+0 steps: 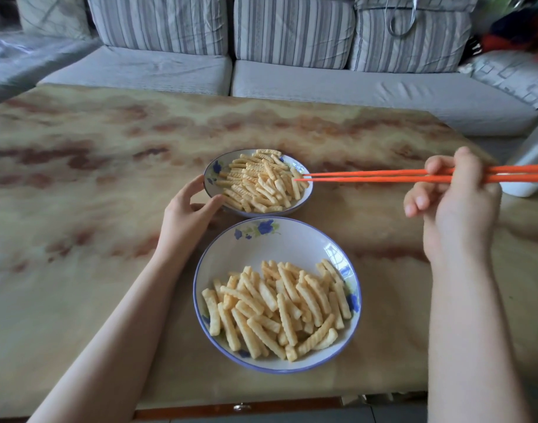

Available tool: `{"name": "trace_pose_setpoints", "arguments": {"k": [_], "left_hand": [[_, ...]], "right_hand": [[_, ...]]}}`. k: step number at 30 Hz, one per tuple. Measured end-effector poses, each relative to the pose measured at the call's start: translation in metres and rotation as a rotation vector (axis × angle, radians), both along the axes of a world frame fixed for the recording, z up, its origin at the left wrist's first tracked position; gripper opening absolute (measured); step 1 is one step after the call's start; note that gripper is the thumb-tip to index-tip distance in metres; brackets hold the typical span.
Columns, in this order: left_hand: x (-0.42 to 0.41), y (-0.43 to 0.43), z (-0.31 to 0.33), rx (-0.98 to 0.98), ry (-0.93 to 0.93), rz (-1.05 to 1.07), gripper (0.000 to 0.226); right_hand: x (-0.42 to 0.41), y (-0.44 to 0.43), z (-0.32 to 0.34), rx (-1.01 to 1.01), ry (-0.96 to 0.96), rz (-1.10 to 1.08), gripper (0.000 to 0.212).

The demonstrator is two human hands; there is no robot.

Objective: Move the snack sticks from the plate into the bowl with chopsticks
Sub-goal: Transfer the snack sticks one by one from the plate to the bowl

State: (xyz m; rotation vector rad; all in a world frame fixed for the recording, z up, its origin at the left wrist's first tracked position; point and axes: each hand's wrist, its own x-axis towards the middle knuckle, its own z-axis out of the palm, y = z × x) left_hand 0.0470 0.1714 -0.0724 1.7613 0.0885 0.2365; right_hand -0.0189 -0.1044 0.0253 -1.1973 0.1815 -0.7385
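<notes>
The left hand (188, 215) is curling its thumb and fingers round the left rim of the bowl (303, 193), which is sitting just above the middle of the frame. The right hand (457, 203), at centre right, is gripping the orange chopsticks (368, 175). They are reaching leftward, nearly level, and crossing the bowl's right rim. Their tips are lying close together over the heap in the bowl (261, 181), and whether they are pinching a piece cannot be told.

The snack sticks (277, 309) are filling the lower half of the plate (280, 239) in the lower centre, leaving its upper half bare. The plate's far rim is sitting just beside the bowl's near rim, with only a narrow strip between them.

The marbled table (78, 209) is spreading wide to the left of both dishes. To the right, a white container (527, 166) is standing at the frame's edge, behind the chopstick handles. A striped sofa (170, 71) is running along the table's far edge.
</notes>
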Motion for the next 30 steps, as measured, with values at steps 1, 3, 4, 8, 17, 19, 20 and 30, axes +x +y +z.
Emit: {"name": "trace_pose_setpoints", "arguments": {"k": [1,3,4,8,17,19,20,30], "left_hand": [[0.000,0.000,0.000,0.002,0.000,0.001,0.045],[0.001,0.000,0.000,0.010,-0.003,0.002,0.045],[0.001,0.000,-0.001,0.015,-0.005,0.001,0.045],[0.000,0.001,0.000,0.019,0.002,0.001,0.046],[-0.001,0.000,0.001,0.022,-0.002,-0.003,0.046],[0.000,0.000,0.001,0.021,0.000,-0.002,0.046],[0.000,0.001,0.000,0.018,0.002,-0.002,0.046],[0.002,0.002,-0.002,0.037,-0.025,-0.011,0.046]], "right_hand": [[0.003,0.003,-0.003,0.005,0.002,-0.040,0.036],[0.008,0.010,-0.009,-0.022,0.029,-0.094,0.040],[0.011,0.013,-0.012,-0.043,0.048,-0.105,0.042],[0.019,0.023,-0.022,-0.128,0.119,-0.061,0.045],[0.007,0.012,-0.008,-0.141,0.070,0.036,0.044],[0.002,0.008,-0.002,-0.114,0.051,0.115,0.052],[-0.001,0.006,0.001,-0.110,0.051,0.167,0.057],[-0.021,-0.023,0.008,-0.319,0.212,0.384,0.044]]}}
